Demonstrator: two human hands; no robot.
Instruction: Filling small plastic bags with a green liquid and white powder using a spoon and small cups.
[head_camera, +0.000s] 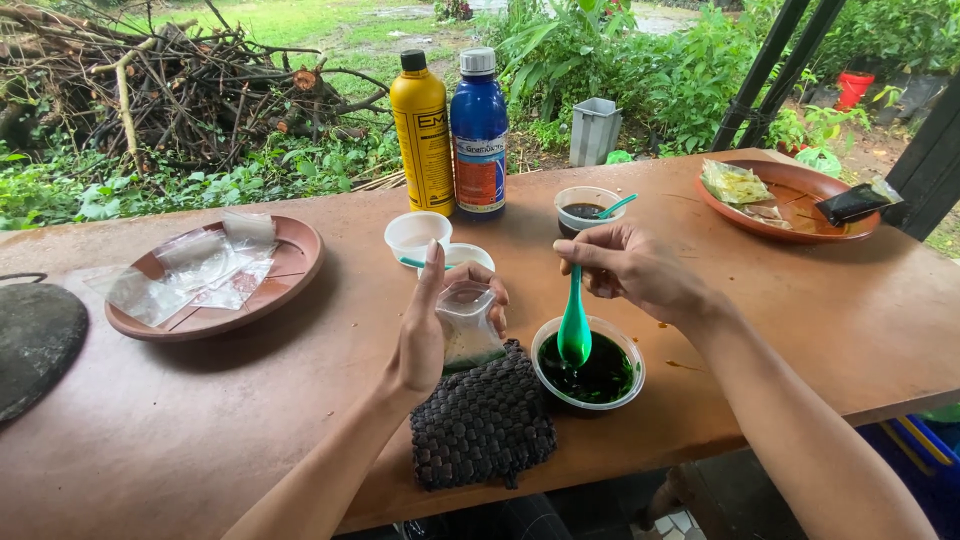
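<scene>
At the counter's far edge we see a tall yellow plastic bottle with a black cap (422, 133), black print on its side, touching a dark blue plastic bottle with a silver cap (479, 130) that wears an orange and white label (480, 175). Empty clear plastic sachets (205, 265) lie on the left brown plate (292, 275). A small black sachet (852, 203) rests on the right brown plate (800, 185), beside a yellowish packet (733, 183).
</scene>
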